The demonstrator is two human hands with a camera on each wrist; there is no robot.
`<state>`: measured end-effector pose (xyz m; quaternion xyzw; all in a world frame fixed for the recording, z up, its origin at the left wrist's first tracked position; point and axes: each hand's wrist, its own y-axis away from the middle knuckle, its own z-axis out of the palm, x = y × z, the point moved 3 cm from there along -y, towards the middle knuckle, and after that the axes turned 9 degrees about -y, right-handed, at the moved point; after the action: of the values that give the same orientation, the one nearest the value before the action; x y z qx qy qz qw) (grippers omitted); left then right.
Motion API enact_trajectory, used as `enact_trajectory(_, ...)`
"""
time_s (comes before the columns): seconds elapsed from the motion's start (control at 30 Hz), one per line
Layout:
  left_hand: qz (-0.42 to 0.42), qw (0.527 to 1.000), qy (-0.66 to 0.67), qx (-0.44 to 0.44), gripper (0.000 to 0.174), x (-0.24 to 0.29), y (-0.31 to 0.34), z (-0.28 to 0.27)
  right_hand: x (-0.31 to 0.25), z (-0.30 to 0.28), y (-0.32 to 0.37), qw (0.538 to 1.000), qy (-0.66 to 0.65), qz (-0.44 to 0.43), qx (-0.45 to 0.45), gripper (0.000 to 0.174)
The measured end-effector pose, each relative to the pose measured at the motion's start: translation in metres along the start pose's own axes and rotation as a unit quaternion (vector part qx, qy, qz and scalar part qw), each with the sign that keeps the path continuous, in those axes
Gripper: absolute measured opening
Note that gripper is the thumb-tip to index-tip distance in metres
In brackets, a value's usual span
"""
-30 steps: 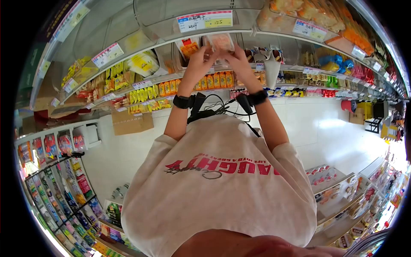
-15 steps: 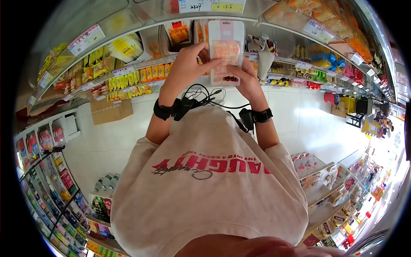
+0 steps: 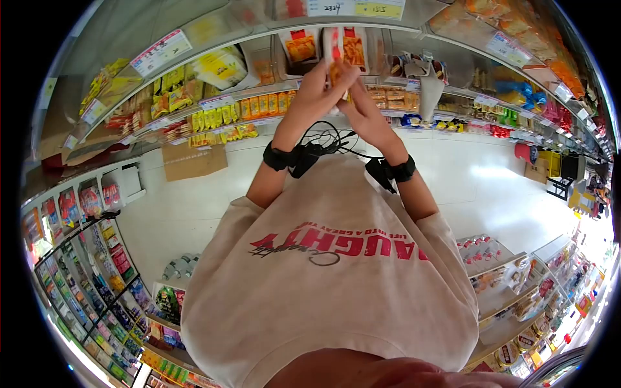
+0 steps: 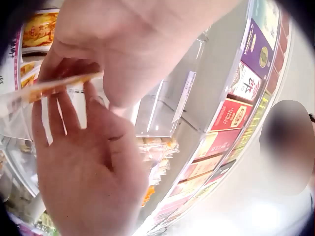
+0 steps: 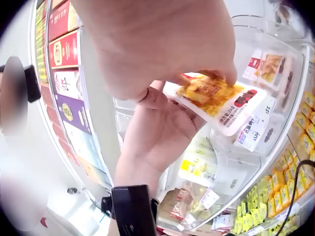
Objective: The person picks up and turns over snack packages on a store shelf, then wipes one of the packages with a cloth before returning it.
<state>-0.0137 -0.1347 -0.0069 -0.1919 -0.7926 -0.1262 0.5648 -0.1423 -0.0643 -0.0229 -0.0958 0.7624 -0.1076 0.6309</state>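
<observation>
Head view: a snack packet (image 3: 334, 45) is held edge-on before the shelves (image 3: 129, 39), between left hand (image 3: 315, 90) and right hand (image 3: 365, 115). Left wrist view: its edge is pinched by the left thumb and fingers, with the right fingers laid against it. Right wrist view: the right fingertips are curled onto its top edge, seemingly pinching it.

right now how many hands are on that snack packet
2. The left hand holds one side of the snack packet; the right hand pinches the other side. No other hand shows.
</observation>
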Motion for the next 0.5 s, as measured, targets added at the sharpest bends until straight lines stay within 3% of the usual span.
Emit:
enact_trajectory(0.03,-0.015,0.999,-0.025,-0.013,0.049,0.001,0.001,-0.004,0.008,0.003,-0.001,0.997,0.062,-0.037,-0.018,0.057)
enact_trajectory(0.07,-0.020,0.998,-0.042,0.031,0.050,0.000,0.001,-0.012,0.016,0.006,-0.001,0.989,0.123,-0.075,-0.031,0.060)
enact_trajectory(0.17,-0.025,0.997,-0.055,0.037,0.044,-0.012,0.001,-0.043,0.018,-0.003,-0.020,0.997,-0.035,-0.022,0.059,0.065)
enact_trajectory(0.2,-0.039,0.998,-0.046,0.012,0.040,-0.021,-0.001,-0.051,0.007,-0.003,-0.025,0.994,-0.008,-0.009,0.107,0.057)
enact_trajectory(0.3,-0.010,0.999,-0.030,0.006,0.036,-0.029,-0.004,-0.066,0.036,-0.005,-0.045,0.997,-0.053,0.061,-0.006,0.041)
enact_trajectory(0.33,0.021,0.999,-0.038,0.030,0.030,-0.028,-0.009,-0.072,0.035,-0.003,-0.051,0.998,-0.045,0.017,0.033,0.028)
enact_trajectory(0.5,0.119,0.973,-0.162,0.109,0.027,-0.036,-0.029,-0.090,0.047,0.010,-0.082,0.982,0.076,-0.119,0.122,0.018)
